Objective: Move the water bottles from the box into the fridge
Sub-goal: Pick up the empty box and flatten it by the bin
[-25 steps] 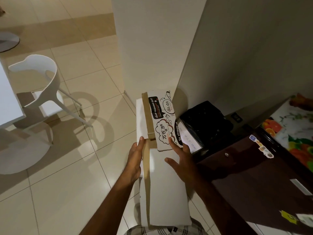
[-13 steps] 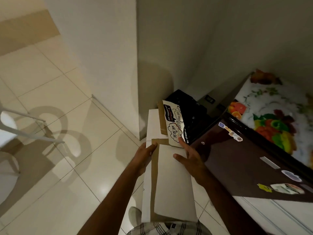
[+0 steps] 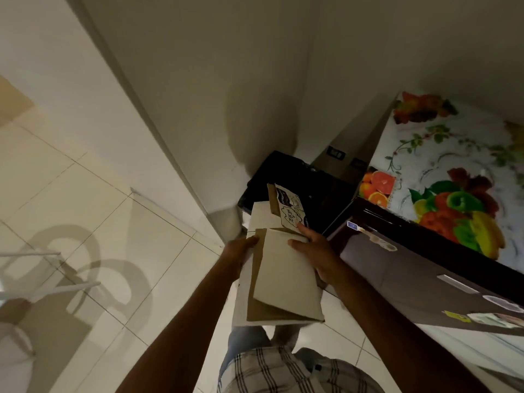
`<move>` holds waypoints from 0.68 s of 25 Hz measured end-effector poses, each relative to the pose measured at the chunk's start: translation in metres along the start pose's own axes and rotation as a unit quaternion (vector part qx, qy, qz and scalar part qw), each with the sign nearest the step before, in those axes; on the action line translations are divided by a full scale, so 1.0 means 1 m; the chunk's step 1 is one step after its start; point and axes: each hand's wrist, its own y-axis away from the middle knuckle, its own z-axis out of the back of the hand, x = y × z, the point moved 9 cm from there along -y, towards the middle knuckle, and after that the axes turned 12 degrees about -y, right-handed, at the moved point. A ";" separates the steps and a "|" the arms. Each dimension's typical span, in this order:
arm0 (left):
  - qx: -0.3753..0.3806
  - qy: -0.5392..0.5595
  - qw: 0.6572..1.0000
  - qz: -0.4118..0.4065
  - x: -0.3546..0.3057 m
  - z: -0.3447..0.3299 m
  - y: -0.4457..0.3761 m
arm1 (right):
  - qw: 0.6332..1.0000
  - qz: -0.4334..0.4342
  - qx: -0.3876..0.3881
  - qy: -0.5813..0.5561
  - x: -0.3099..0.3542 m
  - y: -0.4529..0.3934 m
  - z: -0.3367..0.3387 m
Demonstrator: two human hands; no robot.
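Observation:
A white cardboard box (image 3: pixel 283 282) hangs between my hands in front of my legs, its brown and white flaps folded over the top. The far flap, printed with cartoon writing, stands partly up. My left hand (image 3: pixel 241 249) grips the box's left edge, thumb on top. My right hand (image 3: pixel 316 252) holds the right side, its thumb laid over the top flap. No water bottles show; the flaps hide the inside. The dark brown fridge (image 3: pixel 411 268) stands just to the right with its door closed and stickers on the front.
A fruit-patterned cloth (image 3: pixel 453 171) covers the fridge top. A black bag (image 3: pixel 312 180) sits in the corner behind the box. A wall corner (image 3: pixel 170 137) rises on the left. White chair legs (image 3: pixel 42 279) stand on the tiled floor at far left.
The view has risen and swung right toward the fridge. The box now sits higher between my hands. My right hand went from spread flat on the flap to holding the right side.

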 end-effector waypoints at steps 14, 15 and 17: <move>0.059 -0.044 0.993 0.094 -0.089 -0.023 -0.195 | 0.986 -0.080 -0.149 0.011 0.037 -0.207 0.021; 0.055 -0.042 0.992 0.104 -0.093 -0.026 -0.213 | 0.983 -0.088 -0.159 0.012 0.039 -0.224 0.025; 0.034 -0.033 0.991 0.122 -0.100 -0.032 -0.243 | 0.982 -0.081 -0.173 -0.011 0.031 -0.261 0.039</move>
